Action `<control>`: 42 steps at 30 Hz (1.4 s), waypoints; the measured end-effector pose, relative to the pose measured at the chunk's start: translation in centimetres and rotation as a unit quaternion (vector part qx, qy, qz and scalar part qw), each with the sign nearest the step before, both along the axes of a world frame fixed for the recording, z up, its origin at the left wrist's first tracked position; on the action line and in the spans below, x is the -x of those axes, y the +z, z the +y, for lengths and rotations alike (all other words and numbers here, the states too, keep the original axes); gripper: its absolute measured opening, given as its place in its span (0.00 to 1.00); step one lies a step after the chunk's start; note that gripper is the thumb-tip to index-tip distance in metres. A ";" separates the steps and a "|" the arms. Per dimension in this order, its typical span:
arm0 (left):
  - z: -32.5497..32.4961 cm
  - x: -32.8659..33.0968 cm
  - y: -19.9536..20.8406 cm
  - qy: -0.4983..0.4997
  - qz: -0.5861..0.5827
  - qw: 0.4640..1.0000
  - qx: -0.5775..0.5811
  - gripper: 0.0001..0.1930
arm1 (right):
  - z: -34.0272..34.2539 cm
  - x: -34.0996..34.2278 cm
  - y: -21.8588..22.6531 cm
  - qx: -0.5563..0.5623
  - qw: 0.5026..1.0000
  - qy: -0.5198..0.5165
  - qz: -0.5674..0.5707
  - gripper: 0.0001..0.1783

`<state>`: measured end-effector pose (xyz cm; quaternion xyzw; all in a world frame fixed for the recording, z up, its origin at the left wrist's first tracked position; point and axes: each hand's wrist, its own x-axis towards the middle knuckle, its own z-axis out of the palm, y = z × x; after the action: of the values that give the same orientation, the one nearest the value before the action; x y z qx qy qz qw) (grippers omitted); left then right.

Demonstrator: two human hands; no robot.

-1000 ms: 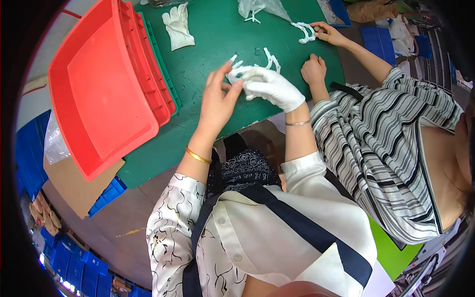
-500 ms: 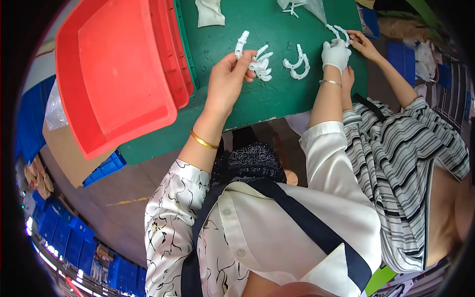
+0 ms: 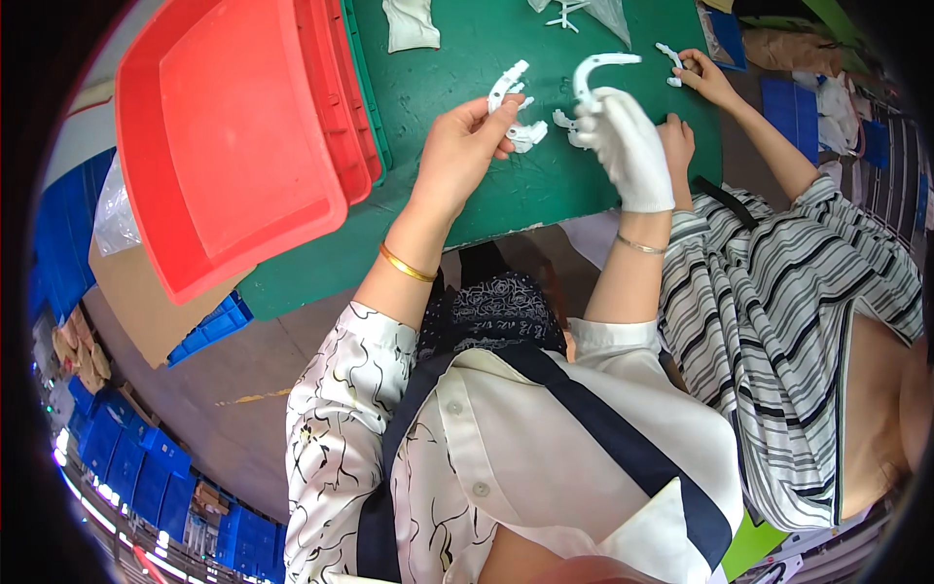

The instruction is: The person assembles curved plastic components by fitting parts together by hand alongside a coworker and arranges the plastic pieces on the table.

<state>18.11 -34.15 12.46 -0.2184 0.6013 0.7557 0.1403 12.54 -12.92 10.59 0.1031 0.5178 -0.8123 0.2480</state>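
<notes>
Left hand (image 3: 467, 144), bare, thumb and fingers pinched on a curved white piece (image 3: 503, 88), above the green table (image 3: 477, 206); right hand (image 3: 630, 151), white-gloved and blurred, fingers curled round the near end of a hooked white piece (image 3: 590, 71); loose white pieces (image 3: 526, 137) just right of the left fingers; red tray (image 3: 233, 146) at left; co-worker's hand (image 3: 713, 82) at far right, gripping a white part (image 3: 668, 54).

Right hand (image 3: 623, 146) blurred, white piece (image 3: 562, 119) beneath partly hidden, loose glove (image 3: 413, 27) cropped

Factory workshop, green worktable (image 3: 535, 190), stacked red trays (image 3: 233, 146), blue bins (image 3: 144, 477)
</notes>
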 end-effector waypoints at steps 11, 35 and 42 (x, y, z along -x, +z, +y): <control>-0.2 -0.9 0.4 -0.058 0.021 0.998 -0.008 0.15 | -0.7 -1.3 1.9 0.048 0.980 0.194 -0.001 0.14; -2.3 -1.7 0.2 0.067 0.003 0.997 -0.035 0.15 | 8.4 12.0 -10.1 -0.810 0.582 -0.077 0.010 0.25; -3.0 -1.9 0.2 0.074 0.009 0.997 -0.019 0.15 | 9.1 13.4 -11.4 -0.793 0.597 -0.080 0.085 0.19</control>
<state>20.02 -37.11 12.71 -0.2530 0.5703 0.7772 0.0824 -0.83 -3.83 -0.82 0.2304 0.9667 -0.1028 -0.0425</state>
